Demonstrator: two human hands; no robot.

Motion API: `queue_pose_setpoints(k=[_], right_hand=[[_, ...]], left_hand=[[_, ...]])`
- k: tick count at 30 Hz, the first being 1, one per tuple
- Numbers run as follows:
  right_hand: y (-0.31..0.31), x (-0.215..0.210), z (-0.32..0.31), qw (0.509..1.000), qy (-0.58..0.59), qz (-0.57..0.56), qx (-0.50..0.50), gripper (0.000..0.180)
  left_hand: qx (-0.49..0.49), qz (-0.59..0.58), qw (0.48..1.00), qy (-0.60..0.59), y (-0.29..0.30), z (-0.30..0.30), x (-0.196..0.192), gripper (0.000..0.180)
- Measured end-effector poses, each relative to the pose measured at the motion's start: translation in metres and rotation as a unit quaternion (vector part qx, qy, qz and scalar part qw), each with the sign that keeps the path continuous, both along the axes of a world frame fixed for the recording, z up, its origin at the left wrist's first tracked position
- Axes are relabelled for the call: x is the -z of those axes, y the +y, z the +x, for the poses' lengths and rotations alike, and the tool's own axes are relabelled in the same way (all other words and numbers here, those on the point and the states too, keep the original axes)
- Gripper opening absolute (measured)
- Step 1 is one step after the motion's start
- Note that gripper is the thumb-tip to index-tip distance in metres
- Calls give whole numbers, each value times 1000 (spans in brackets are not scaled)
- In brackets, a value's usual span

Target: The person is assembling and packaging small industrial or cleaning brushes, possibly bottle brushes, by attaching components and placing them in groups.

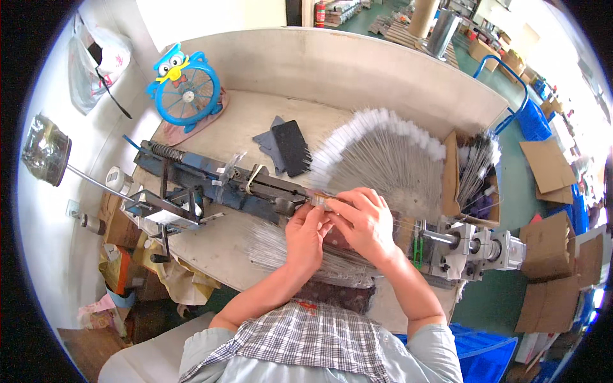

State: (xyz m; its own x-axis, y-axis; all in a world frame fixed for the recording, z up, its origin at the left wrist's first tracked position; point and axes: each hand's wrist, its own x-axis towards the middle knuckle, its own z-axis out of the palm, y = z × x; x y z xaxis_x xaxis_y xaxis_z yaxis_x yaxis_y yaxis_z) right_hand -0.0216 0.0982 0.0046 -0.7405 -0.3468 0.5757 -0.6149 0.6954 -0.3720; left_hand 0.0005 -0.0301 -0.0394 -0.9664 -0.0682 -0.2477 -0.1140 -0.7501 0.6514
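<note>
Both hands meet at the right end of a long dark metal fixture that runs across the bench. My left hand pinches with thumb and fingers at a small pale piece. From the other side my right hand closes on the same spot, fingertips nearly touching the left ones. The fingers hide most of the piece, so its kind is unclear. Beyond the hands fans a large bundle of thin wires with white fluffy tips. Another bundle of fine wires lies below the fixture, partly under my left forearm.
A blue cartoon-shaped fan stands at the far left. Dark flat pads lie behind the fixture. A cardboard box with more wires sits right, by a metal shaft mechanism. A crank handle juts out at left. A raised panel borders the bench.
</note>
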Motion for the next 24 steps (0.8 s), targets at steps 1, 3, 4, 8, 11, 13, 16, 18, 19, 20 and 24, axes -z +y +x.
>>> queue_pose_setpoints(k=[1, 3, 4, 8, 11, 13, 16, 18, 19, 20, 24], right_hand=[[2, 1, -1, 1000, 2, 2, -3, 25], [5, 5, -1, 1000, 15, -7, 6, 24], [4, 3, 0, 1000, 6, -3, 5, 24], [-2, 0, 0, 1000, 16, -16, 5, 28], [-13, -2, 1, 999, 13, -38, 11, 33], [-18, 0, 1, 998, 29, -34, 50, 36], [-14, 1, 4, 996, 26, -22, 77, 33], [-10, 2, 3, 997, 47, -17, 60, 31], [-9, 3, 5, 997, 65, -11, 45, 29], [-10, 2, 4, 997, 63, -12, 46, 29], [-8, 1, 2, 999, 41, -3, 31, 25]], left_hand=[[3, 11, 1000, -3, 0, 0, -1, 13], [9, 14, 1000, -1, 1, -1, -1, 14], [19, 15, 1000, -1, 2, -1, -1, 15], [8, 37, 999, -6, -1, 0, 0, 17], [15, 62, 998, -14, -5, -1, -1, 19], [1, 67, 997, -42, -4, -1, -7, 17], [8, 38, 999, -36, -2, 0, -2, 17], [7, 33, 999, -26, -1, 0, 1, 17], [9, 27, 999, -19, -1, 1, 2, 16], [9, 26, 999, -21, -2, 1, 3, 16], [12, 19, 1000, 1, -2, 0, 2, 13]])
